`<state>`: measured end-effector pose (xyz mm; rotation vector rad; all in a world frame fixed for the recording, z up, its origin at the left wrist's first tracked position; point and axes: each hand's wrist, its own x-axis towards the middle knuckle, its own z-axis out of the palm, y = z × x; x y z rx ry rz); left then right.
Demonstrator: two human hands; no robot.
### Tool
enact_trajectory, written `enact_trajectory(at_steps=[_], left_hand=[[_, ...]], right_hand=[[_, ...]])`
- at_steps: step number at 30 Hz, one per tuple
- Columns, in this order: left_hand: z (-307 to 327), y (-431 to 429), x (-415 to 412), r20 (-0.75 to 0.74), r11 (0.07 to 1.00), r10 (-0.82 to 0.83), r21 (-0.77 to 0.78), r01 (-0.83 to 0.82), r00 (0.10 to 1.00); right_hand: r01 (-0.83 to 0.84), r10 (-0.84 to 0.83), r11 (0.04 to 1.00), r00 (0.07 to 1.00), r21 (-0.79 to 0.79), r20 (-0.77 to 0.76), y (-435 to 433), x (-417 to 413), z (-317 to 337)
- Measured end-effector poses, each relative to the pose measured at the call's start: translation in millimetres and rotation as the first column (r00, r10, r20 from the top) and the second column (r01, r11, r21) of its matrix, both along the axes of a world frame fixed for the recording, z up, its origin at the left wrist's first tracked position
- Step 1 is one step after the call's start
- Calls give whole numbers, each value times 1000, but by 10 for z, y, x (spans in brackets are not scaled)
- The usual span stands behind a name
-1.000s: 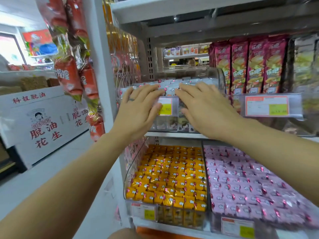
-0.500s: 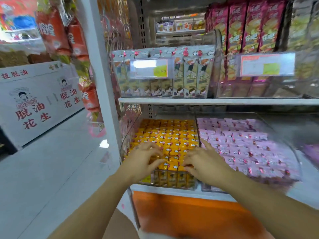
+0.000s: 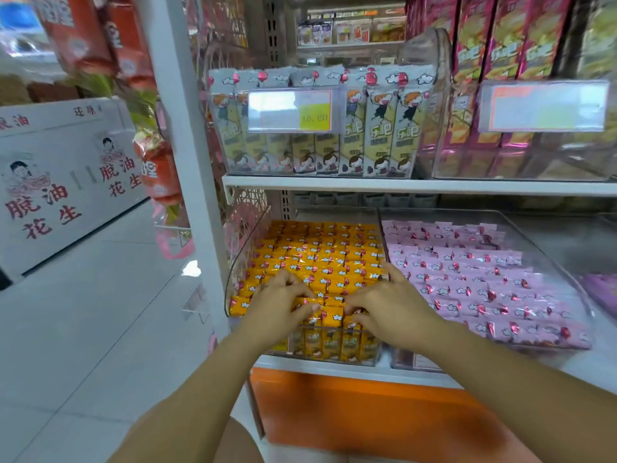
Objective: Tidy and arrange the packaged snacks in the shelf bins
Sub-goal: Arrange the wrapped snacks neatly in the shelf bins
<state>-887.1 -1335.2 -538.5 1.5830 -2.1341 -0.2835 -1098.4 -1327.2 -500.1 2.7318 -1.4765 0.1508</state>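
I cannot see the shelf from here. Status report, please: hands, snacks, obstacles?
Left hand, right hand: fingertips on front yellow snack packs, grip unclear. Packs in rows in clear bin. Nothing in the way.

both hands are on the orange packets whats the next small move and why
Probably press level the few small orange foil snack packets between the left hand and right hand: they look skewed at the front of the clear plastic bin, while the rows behind lie even.
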Motion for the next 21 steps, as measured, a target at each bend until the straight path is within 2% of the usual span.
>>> enact_trajectory(at_steps=[3,6,10,14,18,21], left_hand=[[74,60,116,-102,999,-48,8,49,994],[92,118,278,-21,995,-59,-84,57,998],[-13,222,364,90,982,-59,-174,74,994],[-104,291,337,100,975,-43,-215,64,994],[-129,290,336,87,982,-23,-186,39,996],[-65,289,304,53,989,-4,-147,11,999]], right_hand=[[0,2,1000,995,-24,96,11,-1,44],[-41,50,996,993,-80,108,41,120,1],[-27,32,998,994,-52,105,-1,271,-65],[24,-17,998,995,-65,100,-92,325,-87],[53,-47,998,991,-46,124,-103,380,-120],[8,-8,1000,993,-4,118,-37,314,-55]])
